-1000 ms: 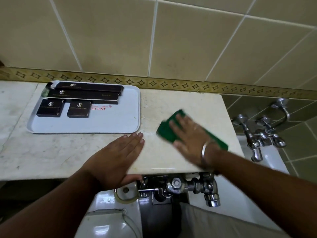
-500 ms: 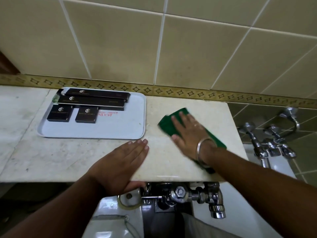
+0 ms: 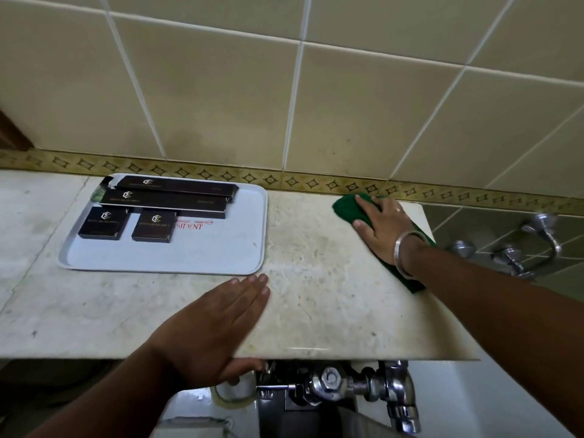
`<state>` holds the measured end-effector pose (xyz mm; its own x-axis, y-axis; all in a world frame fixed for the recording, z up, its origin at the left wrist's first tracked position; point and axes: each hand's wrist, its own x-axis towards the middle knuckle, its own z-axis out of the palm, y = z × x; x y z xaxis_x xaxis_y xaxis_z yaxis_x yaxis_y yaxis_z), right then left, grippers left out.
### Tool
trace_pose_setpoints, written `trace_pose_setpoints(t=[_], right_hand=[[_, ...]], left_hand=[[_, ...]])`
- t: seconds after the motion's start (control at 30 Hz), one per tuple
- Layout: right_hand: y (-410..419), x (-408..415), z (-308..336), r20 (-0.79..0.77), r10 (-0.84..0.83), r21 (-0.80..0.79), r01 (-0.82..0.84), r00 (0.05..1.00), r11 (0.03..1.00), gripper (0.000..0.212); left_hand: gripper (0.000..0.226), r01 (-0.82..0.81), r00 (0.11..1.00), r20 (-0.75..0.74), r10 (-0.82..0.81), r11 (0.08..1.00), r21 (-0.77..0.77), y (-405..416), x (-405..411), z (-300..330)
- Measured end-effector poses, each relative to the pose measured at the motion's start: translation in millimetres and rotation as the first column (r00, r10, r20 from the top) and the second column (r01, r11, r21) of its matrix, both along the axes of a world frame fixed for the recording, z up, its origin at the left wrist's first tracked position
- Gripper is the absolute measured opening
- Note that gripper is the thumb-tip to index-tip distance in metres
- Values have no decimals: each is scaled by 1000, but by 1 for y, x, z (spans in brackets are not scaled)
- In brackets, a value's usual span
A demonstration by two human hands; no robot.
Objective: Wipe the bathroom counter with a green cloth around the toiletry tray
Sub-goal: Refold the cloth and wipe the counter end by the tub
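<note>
A green cloth [image 3: 347, 207] lies flat on the pale marble counter [image 3: 316, 279] at its far right corner, by the wall. My right hand [image 3: 379, 226] presses down on it, fingers spread over the cloth, a metal bangle on the wrist. The cloth's tail runs under my wrist along the counter's right edge. My left hand [image 3: 218, 324] rests flat on the counter's front edge, fingers together, thumb hooked under the lip, holding nothing. The white toiletry tray [image 3: 221, 248] sits at the back left with several dark boxes [image 3: 155, 226] on it.
A tiled wall with a patterned border [image 3: 284, 180] backs the counter. Chrome taps [image 3: 521, 248] stick out of the wall beyond the counter's right edge. A chrome flush valve [image 3: 347, 384] and white toilet fixture sit below the front edge.
My right hand has slid the green cloth from the counter's middle away to the far right corner by the wall. My left hand has stayed on the front edge.
</note>
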<state>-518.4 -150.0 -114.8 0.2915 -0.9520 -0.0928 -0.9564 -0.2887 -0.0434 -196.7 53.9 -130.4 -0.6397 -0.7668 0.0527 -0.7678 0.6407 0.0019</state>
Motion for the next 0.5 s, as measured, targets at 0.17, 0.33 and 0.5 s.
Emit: trace_pose_setpoints(t=[0.17,0.33,0.5], right_hand=[[51,29,11,-92,208,48,-205,974,978,67],[155,84,0,-41,681,68,-678,731,732,67],[172,78,23,70,544,159,-547,836,822,68]], left_hand=[[94,-14,1000,-9,14,1000,-3,2,-1,3],[103,-27,998,-62,31,998,65,1,4,4],[100,-163,948,-236,211,965,205,11,-19,22]])
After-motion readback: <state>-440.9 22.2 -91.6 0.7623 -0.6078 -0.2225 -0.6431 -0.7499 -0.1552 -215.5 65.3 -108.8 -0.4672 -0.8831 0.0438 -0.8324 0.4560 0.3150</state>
